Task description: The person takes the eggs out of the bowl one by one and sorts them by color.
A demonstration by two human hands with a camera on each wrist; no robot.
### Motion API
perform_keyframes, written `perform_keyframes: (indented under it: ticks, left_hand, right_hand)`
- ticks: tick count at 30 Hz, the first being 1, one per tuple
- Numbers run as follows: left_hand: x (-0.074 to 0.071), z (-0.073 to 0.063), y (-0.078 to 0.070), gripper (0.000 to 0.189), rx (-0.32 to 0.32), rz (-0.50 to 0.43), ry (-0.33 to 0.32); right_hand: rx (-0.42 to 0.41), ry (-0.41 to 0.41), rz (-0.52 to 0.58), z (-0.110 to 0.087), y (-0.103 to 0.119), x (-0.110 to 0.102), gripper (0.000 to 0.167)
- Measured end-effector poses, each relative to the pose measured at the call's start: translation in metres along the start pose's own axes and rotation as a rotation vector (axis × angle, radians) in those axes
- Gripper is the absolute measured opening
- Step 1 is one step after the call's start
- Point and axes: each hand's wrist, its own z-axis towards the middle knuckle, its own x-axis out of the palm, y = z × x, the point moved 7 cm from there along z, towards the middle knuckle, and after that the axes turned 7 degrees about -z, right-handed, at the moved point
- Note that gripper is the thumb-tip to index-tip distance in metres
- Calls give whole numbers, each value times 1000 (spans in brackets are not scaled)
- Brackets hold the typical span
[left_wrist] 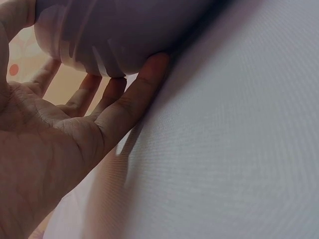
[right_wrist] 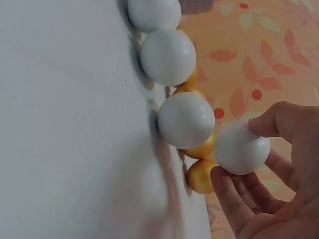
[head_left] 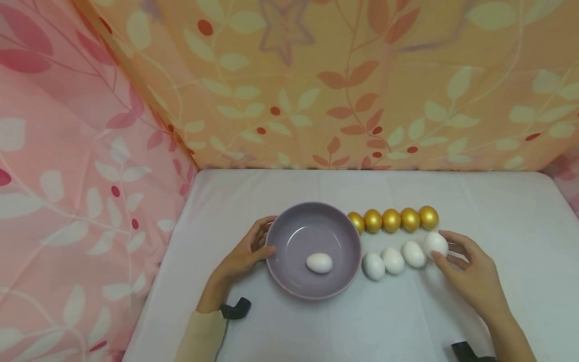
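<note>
A purple-grey bowl [head_left: 312,231] stands on the white-covered table with one white egg [head_left: 319,263] lying inside it. At its left side my left hand [head_left: 246,255] grips it, thumb over the rim; the left wrist view shows the fingers against the bowl's outer wall [left_wrist: 109,35], low near the cloth. My right hand [head_left: 475,271] pinches another white egg [head_left: 436,244] between thumb and fingertips. In the right wrist view this held egg [right_wrist: 241,149] is raised off the cloth. Three more white eggs [head_left: 393,260] form a row between the bowl and my right hand.
Behind the white eggs, several golden eggs [head_left: 391,220] line up, the leftmost partly hidden by the bowl's rim. An orange leaf-patterned curtain [head_left: 344,90] hangs along the table's far edge, and a pink one [head_left: 81,201] on the left. Dark straps [head_left: 236,308] are at the wrists.
</note>
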Motion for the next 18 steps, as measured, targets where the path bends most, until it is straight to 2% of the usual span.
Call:
perform_keyframes:
  ticks: [11, 18]
  left_hand:
    - [-1, 0, 2, 73, -13, 13, -5]
    - [0, 0, 1, 73, -3, 6, 1]
  right_hand:
    - [76, 128, -121, -4, -20, 6, 53]
    - [102, 177, -192, -3, -19, 11, 52]
